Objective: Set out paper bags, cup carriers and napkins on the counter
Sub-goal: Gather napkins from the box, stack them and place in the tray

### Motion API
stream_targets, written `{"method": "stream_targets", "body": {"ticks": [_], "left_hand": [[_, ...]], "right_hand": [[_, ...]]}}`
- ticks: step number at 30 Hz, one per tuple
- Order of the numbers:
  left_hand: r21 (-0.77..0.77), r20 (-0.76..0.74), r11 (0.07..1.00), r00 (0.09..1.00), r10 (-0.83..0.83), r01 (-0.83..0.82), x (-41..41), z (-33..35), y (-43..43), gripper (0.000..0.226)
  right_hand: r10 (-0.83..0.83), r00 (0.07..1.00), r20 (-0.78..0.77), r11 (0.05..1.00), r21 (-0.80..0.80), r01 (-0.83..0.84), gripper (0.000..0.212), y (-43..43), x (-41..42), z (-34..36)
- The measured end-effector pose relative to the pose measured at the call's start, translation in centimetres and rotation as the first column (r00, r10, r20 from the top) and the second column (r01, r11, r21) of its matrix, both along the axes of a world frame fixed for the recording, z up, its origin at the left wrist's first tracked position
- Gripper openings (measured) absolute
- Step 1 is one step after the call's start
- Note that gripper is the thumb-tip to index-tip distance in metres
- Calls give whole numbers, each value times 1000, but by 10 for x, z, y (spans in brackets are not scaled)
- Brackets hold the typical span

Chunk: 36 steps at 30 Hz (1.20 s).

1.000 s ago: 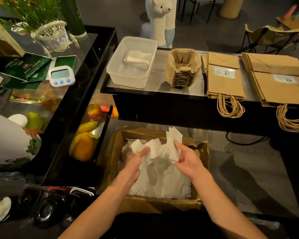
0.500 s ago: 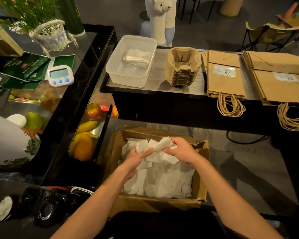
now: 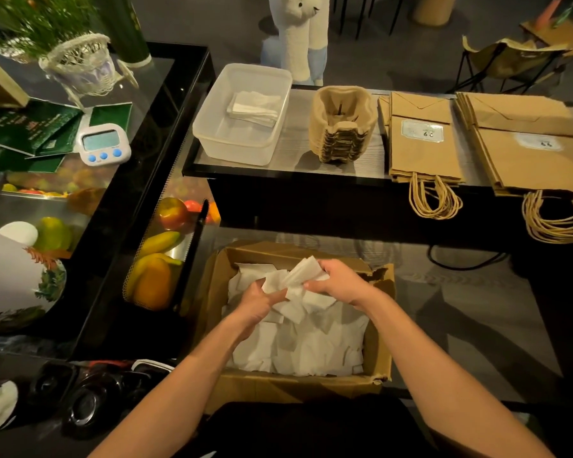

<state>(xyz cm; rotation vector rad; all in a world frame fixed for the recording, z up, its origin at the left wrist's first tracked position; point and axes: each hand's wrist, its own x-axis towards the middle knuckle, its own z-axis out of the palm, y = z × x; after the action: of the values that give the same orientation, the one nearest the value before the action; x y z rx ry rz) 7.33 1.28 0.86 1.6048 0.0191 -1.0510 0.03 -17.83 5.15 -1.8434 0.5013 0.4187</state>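
- The worktop (image 3: pixel 296 150) crosses the upper half. The frame cuts off its right end, and a bare strip lies between tub and cup carriers.
- A cardboard box (image 3: pixel 295 388) sits below the worktop's front edge, its flaps open and its right rim torn. It is filled with loose white napkins (image 3: pixel 311 348).
- Two stacks of paper bags (image 3: pixel 424 153) lie flat on the worktop's right part, their cord handles hanging over the front edge. The outer stack is clipped by the frame, and the pale labels are too blurred to read.
- A clear plastic tub (image 3: pixel 235 143) at the worktop's left end holds a few folded napkins.
- The nested cup carriers (image 3: pixel 343 133) stand between tub and bags.
- The left hand (image 3: pixel 258 302) and right hand (image 3: pixel 341 285), over the box, together grip a crumpled handful of napkins. The paper partly hides the left fingers.
- A digital timer (image 3: pixel 104 143) lies on the glass counter at left, its display unreadable.
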Motion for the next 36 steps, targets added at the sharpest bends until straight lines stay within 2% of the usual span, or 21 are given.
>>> {"method": "stream_targets", "body": {"ticks": [3,6,8,11,14,16,19,22,24,25,30,36], "left_hand": [[-41,-88,998,996,34,-38,2,-3,6,51],[-29,-75,997,994,75,-77,2,-8,13,49],[-42,-66,993,992,111,-114,0,-9,16,39],[-64,-57,989,990,127,-130,-3,-6,17,34],[-55,-68,976,976,208,-212,-3,-8,13,38],[-53,-105,963,960,259,-265,-2,-8,9,52],[-77,-129,960,958,257,-268,-1,-9,7,56],[-73,-101,974,973,206,-213,-5,-8,5,37],[-62,-95,972,971,220,-227,-7,-3,3,21],[-63,-125,966,962,241,-250,-8,-3,3,20],[-80,-188,951,941,279,-298,-7,-1,7,27],[-94,-152,970,966,207,-223,-10,1,6,30]], "right_hand": [[-155,988,15,988,17,155,26,2,-1,-8],[-277,960,42,961,-5,278,37,1,-10,-14],[-405,914,17,905,153,398,40,-3,-16,-15],[-508,856,-97,743,453,493,42,-7,-27,-16],[-488,861,-146,682,552,480,54,-4,-34,-19],[-445,880,-163,666,596,448,54,2,-36,-22],[-363,923,-128,754,542,371,47,14,-34,-23],[-350,935,-59,851,398,344,38,24,-26,-21],[-369,929,-26,866,353,354,34,27,-22,-19],[-378,926,-20,867,343,362,33,27,-21,-18],[-441,897,22,839,366,404,31,19,-22,-15],[-450,888,96,875,248,417,24,27,-22,-15]]}}
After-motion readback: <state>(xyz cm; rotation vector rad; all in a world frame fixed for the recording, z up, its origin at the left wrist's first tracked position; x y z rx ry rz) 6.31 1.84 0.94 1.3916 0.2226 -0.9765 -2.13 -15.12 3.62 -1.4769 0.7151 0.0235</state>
